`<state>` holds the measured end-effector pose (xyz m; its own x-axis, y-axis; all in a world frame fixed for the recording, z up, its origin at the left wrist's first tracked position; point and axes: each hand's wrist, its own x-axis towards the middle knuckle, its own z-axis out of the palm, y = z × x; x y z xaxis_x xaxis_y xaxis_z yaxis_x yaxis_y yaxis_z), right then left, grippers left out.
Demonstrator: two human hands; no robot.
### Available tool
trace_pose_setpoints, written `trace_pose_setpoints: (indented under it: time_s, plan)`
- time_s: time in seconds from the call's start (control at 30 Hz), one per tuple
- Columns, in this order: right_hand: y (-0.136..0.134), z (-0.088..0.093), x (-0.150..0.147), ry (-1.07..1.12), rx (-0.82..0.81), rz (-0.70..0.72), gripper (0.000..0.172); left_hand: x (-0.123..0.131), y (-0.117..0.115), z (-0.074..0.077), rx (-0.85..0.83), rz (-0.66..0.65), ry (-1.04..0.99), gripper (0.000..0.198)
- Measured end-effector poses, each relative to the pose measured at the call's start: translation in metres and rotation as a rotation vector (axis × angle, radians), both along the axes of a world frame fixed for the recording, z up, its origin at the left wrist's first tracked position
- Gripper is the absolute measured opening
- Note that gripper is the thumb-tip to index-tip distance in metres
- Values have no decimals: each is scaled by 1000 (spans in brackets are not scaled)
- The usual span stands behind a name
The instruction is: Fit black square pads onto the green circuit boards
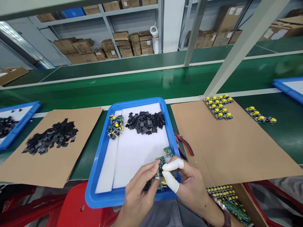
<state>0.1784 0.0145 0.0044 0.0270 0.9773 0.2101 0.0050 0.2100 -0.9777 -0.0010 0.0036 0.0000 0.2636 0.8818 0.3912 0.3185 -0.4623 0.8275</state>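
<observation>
Near the front edge of the blue tray (93, 176), my left hand (139, 183) is closed on a small green circuit board (161, 160) between thumb and fingers. My right hand (189, 181), with white finger cots on thumb and forefinger, pinches at the board's right side. Whatever lies between those fingertips is too small and hidden to name. Beneath the hands are more boards with yellow parts, partly covered. Another green board (168, 151) lies just beyond my right fingers. Farther back in the tray are a pile of black flat pieces (145, 122) and a cluster of boards (115, 126).
Pliers with red and black handles (186, 145) lie right of the tray. Cardboard on the right (227, 145) bears rows of yellow-topped boards (219, 107). Cardboard on the left (42, 171) holds black pieces (50, 137). A box of boards (255, 206) stands low right, beside a red stool (78, 205) at left.
</observation>
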Motion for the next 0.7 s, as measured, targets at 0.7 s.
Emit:
trace_pose_setpoints:
  time_s: [0.7]
  plan:
    - [3, 4, 16, -86, 158, 172, 46, 11, 0, -2, -87, 163, -149, 47]
